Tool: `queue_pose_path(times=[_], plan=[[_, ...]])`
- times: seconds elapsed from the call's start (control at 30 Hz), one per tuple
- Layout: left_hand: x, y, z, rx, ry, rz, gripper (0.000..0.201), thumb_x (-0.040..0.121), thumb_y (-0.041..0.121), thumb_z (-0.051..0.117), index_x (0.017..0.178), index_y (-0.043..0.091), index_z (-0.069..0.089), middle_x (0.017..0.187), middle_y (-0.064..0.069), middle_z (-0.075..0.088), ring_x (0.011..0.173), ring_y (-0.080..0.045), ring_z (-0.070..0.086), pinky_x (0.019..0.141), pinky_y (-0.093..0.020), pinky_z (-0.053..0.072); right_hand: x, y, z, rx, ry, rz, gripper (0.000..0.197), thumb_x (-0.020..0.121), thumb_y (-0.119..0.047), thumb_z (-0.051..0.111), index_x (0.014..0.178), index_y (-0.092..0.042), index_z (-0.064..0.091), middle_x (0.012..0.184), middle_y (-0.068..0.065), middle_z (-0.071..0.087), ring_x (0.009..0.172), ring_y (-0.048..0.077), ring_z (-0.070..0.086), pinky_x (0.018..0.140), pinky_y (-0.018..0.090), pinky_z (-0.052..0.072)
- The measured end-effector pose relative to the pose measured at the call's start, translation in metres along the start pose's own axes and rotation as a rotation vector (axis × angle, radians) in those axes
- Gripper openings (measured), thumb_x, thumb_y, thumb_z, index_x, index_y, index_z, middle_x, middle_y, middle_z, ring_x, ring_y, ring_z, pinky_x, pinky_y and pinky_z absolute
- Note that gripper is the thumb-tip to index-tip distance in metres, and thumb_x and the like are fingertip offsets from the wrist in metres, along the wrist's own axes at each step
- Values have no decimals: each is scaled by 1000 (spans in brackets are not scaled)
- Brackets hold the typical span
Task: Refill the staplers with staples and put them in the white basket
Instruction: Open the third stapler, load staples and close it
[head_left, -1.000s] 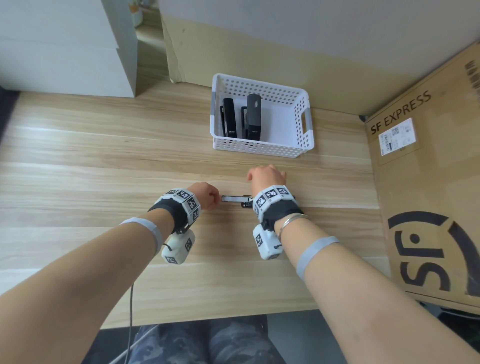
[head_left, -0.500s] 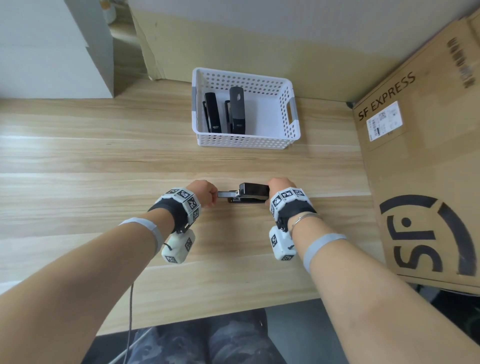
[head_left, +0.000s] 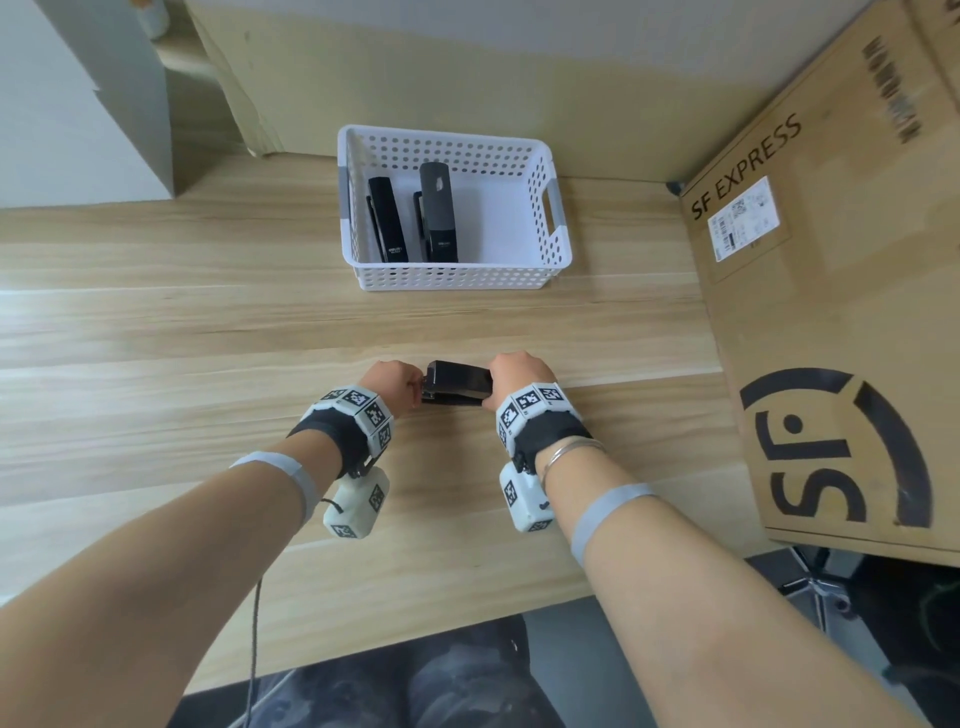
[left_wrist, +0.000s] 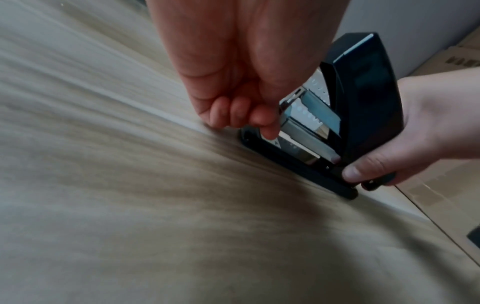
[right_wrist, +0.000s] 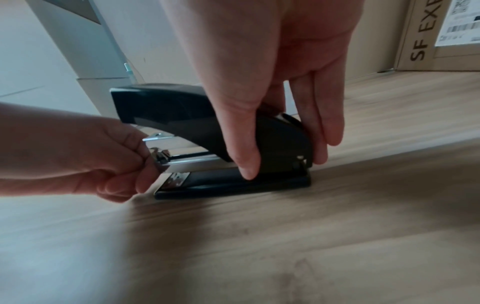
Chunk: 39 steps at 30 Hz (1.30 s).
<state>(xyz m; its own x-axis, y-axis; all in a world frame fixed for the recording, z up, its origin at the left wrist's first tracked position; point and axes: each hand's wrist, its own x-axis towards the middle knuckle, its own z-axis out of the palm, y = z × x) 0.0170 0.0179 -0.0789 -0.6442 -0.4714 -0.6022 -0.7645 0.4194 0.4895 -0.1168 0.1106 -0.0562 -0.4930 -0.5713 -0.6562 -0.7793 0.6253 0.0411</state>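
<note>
The black plastic stapler with a chrome magazine (head_left: 456, 391) sits on the pale wood-grain tabletop (head_left: 208, 332) directly between the two hands, its long axis running left to right across the person's front, nose to the left and hinge to the right. The right hand (head_left: 518, 375) grips the hinged rear end, thumb on the near side and fingers (right_wrist: 322, 123) down the far side, with the black top cover partly raised above the base. The left hand (head_left: 396, 383) is curled at the nose, its fingertips (left_wrist: 269, 127) pinching the front of the chrome magazine; whether a strip of staples already lies in the channel is hard to tell, since the wrist views are dim and somewhat blurred. Judging by this, the step in hand is closing up the loaded stapler, and the right hand, which holds most of the body, is better placed to carry it. The white perforated plastic basket (head_left: 553, 200) lies straight ahead, well apart from the hands and slightly right of centre, with two black staplers (head_left: 387, 221) lying lengthwise in its left half and bare floor in its right half. Nothing stands on the table between hands and basket. A large brown cardboard box printed "SF EXPRESS" (head_left: 831, 312) stands along the right, near the basket's right handle, so a wide swing on that side might brush it.
</note>
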Motion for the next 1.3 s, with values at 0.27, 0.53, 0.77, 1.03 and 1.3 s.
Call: queue_pose_path(times=[0.27, 0.53, 0.77, 1.03, 1.3], plan=[[2, 1, -2, 27, -11, -22, 41, 82, -7, 38, 52, 20, 49, 86, -5, 56, 81, -21, 49, 70, -27, 38, -2, -4, -3, 19, -13, 6, 22, 83, -18, 66, 103, -10, 67, 82, 8, 60, 75, 29, 57, 67, 28, 47], [1, 16, -47, 31, 157, -8, 33, 88, -1, 36, 89, 6, 68, 98, -11, 66, 79, -23, 55, 70, -31, 47, -12, -8, -14, 138, 2, -88, 25, 82, -19, 67, 106, -19, 66, 99, 10, 69, 81, 29, 61, 67, 28, 47], [18, 30, -100, -68, 436, 85, 30, 90, -2, 34, 95, 3, 64, 106, -18, 65, 83, -28, 57, 71, -30, 43, -17, -2, -78, 187, 183, -88, 18, 78, -27, 68, 94, -20, 66, 80, 4, 60, 77, 25, 59, 66, 26, 47], [54, 29, -139, 30, 540, -97, 35, 86, 1, 44, 117, 13, 52, 133, -14, 38, 120, -38, 36, 100, -43, 39, 16, 9, -166, 321, 389, 11, 19, 80, -30, 66, 81, -12, 60, 80, 6, 57, 72, 24, 55, 59, 24, 44], [87, 20, -147, -26, 545, -205, 33, 82, -2, 42, 110, 10, 54, 132, -12, 34, 121, -36, 33, 99, -42, 37, 80, 4, -182, 441, 311, 127, 23, 80, -27, 63, 83, -11, 47, 64, 1, 44, 57, 19, 49, 45, 20, 31]])
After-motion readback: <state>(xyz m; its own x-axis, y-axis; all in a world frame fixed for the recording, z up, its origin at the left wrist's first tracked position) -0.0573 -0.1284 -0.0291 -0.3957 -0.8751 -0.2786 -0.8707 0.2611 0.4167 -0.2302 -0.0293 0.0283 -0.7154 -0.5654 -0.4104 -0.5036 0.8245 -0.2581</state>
